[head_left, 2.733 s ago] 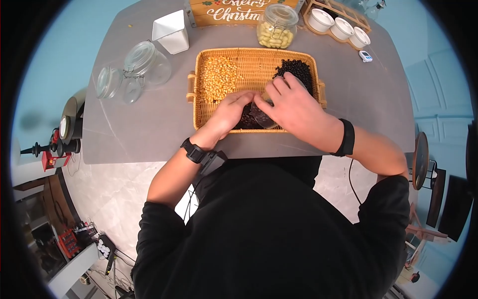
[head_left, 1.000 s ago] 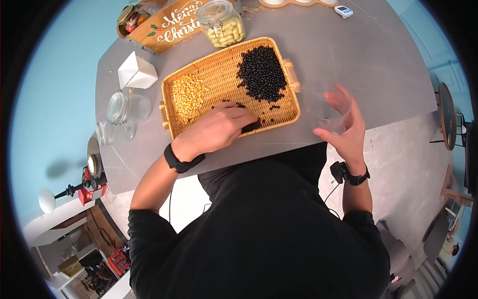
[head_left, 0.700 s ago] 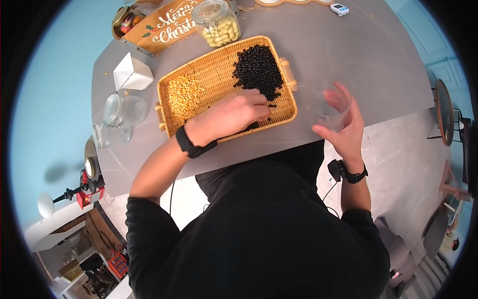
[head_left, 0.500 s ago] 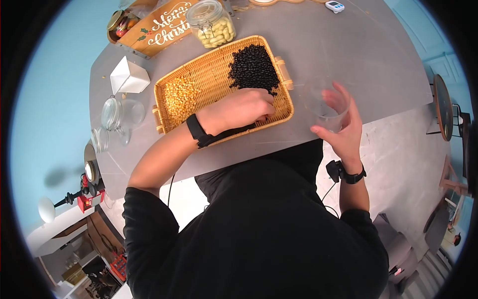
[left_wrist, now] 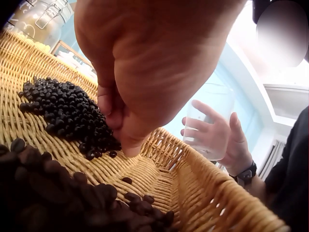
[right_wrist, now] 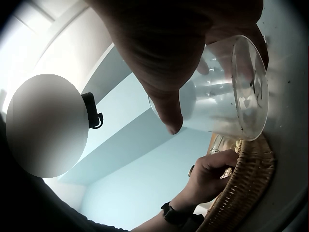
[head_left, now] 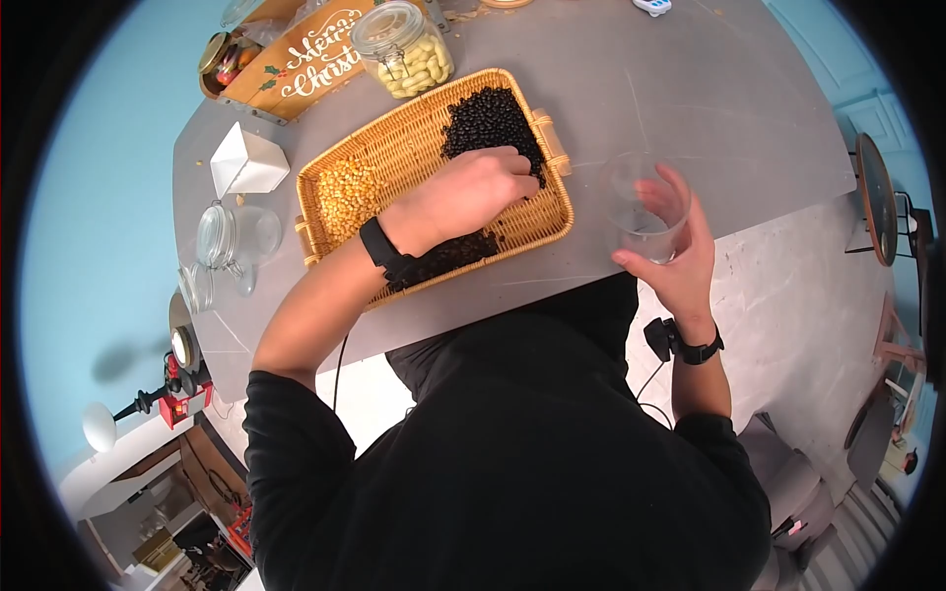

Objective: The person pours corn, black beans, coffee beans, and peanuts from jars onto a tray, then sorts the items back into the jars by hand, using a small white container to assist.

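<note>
My left hand (head_left: 468,197) is over the wicker basket (head_left: 564,225), its fingers curled together beside a heap of black beans (head_left: 490,120). In the left wrist view the thumb and fingertips meet right at the heap's edge; I cannot tell whether a bean is between them. Dark brown coffee beans (left_wrist: 63,193) lie along the basket's near side, partly under my left wrist. Yellow corn kernels (head_left: 347,197) fill the left end. Right of the basket, my right hand (head_left: 687,246) grips a clear plastic cup (right_wrist: 217,96), thumb on one side and fingers round the other.
Behind the basket stands a clip-top jar of pale yellow pieces (head_left: 414,67), near a wooden Christmas box (head_left: 315,59). To the left are a white square cup (head_left: 251,163) and an open glass jar (head_left: 241,236). A small white timer (head_left: 652,6) lies at the back.
My right hand has moved from over the basket to its right, holding the clear cup. My left hand has gone from the coffee beans right and back to the black beans. The head view has turned.
</note>
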Available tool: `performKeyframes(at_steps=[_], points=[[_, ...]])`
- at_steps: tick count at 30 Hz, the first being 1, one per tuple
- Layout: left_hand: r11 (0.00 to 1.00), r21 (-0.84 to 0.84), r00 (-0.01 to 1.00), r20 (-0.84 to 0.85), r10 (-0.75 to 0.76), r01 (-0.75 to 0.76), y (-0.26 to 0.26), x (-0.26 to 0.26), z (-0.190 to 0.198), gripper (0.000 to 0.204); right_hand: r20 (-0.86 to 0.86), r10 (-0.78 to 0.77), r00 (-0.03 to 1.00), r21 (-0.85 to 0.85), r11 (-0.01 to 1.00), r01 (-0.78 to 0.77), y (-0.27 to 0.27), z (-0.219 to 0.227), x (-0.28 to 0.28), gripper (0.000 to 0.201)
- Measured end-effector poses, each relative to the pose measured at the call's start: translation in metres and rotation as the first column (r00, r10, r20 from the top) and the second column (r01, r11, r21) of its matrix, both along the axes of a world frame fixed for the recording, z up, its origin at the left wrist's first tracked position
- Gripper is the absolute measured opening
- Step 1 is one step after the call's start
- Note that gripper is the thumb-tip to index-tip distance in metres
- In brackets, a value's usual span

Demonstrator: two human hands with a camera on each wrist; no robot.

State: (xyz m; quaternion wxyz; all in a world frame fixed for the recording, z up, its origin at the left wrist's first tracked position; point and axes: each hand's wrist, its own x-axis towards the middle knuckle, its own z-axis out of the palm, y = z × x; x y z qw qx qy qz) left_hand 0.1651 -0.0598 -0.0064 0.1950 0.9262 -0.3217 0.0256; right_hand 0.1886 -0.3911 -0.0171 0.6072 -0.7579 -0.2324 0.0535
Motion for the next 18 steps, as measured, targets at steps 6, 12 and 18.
performKeyframes(at_steps=[6,12,18], points=[[1.0,-0.001,0.999,-0.032,-0.011,0.011,0.003,0.005,-0.003,0.02,-0.003,-0.009,1.0,0.037,0.999,0.009,0.004,-0.001,-0.003,0.112],[0.999,-0.009,0.995,-0.088,-0.04,0.04,0.015,0.003,0.003,0.02,-0.007,-0.01,1.0,0.026,1.0,0.01,0.002,0.0,-0.005,0.112],[1.0,0.022,1.0,-0.006,-0.006,0.006,0.017,0.009,0.0,0.019,-0.014,-0.013,1.0,0.03,0.999,0.013,0.003,-0.001,-0.007,0.113]])
